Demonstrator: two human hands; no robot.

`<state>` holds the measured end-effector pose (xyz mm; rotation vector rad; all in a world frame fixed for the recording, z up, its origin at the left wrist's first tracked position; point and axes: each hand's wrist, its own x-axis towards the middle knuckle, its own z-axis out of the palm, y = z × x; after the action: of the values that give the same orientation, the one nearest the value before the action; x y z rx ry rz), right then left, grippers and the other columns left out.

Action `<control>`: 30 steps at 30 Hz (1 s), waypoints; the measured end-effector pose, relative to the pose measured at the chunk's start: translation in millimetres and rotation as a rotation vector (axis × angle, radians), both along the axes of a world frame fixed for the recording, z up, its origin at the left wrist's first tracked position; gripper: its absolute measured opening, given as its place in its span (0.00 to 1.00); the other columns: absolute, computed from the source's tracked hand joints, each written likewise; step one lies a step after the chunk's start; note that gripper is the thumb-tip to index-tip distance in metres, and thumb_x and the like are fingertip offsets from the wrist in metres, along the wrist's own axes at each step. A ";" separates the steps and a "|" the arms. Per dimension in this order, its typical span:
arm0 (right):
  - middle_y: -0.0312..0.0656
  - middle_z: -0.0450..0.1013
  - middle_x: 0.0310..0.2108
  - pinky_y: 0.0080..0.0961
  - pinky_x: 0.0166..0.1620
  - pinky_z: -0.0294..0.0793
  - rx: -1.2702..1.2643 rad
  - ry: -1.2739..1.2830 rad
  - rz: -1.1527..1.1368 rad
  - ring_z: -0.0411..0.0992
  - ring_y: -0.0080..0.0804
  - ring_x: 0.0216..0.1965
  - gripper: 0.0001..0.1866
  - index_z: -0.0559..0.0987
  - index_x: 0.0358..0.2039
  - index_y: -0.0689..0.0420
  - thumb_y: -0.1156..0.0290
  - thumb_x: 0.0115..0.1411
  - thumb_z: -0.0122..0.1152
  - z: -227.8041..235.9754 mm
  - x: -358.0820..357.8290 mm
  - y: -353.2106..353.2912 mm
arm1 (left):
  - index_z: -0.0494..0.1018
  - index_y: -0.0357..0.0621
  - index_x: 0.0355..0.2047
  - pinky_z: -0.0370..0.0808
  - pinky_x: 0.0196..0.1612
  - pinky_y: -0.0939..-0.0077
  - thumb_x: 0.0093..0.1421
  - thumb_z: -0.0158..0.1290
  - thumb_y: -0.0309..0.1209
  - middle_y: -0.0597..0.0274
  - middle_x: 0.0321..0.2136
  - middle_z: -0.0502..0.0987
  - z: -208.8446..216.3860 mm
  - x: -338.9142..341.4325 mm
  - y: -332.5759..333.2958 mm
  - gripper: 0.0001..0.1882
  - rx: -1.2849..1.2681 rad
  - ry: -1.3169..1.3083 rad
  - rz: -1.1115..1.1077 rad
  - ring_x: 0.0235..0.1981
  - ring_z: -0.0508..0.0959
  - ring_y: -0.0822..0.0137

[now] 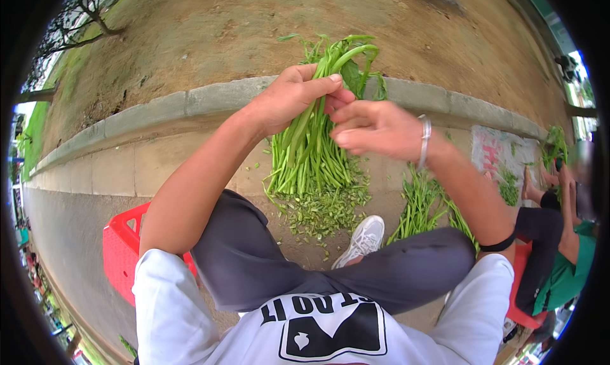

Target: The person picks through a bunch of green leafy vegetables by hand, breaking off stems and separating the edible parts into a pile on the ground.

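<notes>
My left hand (pixel 298 98) is wrapped round a thick bunch of long green leafy vegetable stems (pixel 305 145), its thumb across them. The leafy tops (pixel 356 60) droop over above the fist, while the stem ends spread downward toward my lap. Close to the left fingertips, on the right side of the bunch, is my right hand (pixel 375 130), slightly blurred, with its fingers curled together. Whatever it may be pinching is hidden. Below the stem ends, short cut pieces of green stem (pixel 324 209) lie scattered on the pavement.
More green stems (pixel 422 203) lie on the ground beside my right knee. A low concrete kerb (pixel 210 104) crosses ahead, with bare soil (pixel 222 34) beyond. A red plastic stool (pixel 124 247) stands at left. Another person in green (pixel 575 257) sits at right near a pale sack (pixel 502 152).
</notes>
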<state>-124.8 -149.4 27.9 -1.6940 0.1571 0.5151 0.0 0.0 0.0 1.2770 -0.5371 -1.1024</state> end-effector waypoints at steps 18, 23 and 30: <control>0.46 0.69 0.43 0.12 0.26 0.71 0.530 -0.063 -0.162 0.72 0.21 0.31 0.23 0.64 0.50 0.67 0.69 0.56 0.53 -51.3 10.3 -30.8 | 0.65 0.42 0.31 0.50 0.08 0.86 0.62 0.38 0.33 0.72 0.11 0.57 27.2 -10.0 20.4 0.10 0.046 0.322 -0.041 0.06 0.53 0.81; 0.48 0.70 0.42 0.12 0.26 0.72 0.631 -0.113 -0.165 0.73 0.22 0.30 0.21 0.63 0.49 0.69 0.70 0.58 0.51 -61.9 9.1 -21.6 | 0.66 0.42 0.31 0.48 0.07 0.85 0.62 0.38 0.34 0.72 0.11 0.56 24.1 -11.8 17.8 0.10 0.140 0.321 -0.060 0.06 0.53 0.81; 0.33 0.69 0.20 0.12 0.22 0.66 0.450 -0.142 -0.160 0.66 0.15 0.19 0.10 0.74 0.33 0.64 0.75 0.56 0.44 -62.1 8.7 -16.1 | 0.66 0.42 0.31 0.47 0.07 0.87 0.63 0.37 0.34 0.74 0.11 0.55 26.4 -6.9 21.3 0.11 0.126 0.441 0.012 0.07 0.51 0.82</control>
<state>-116.0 -165.5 -34.2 -1.2602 0.0658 0.2817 -6.9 21.3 26.4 1.0950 -0.1292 -1.3761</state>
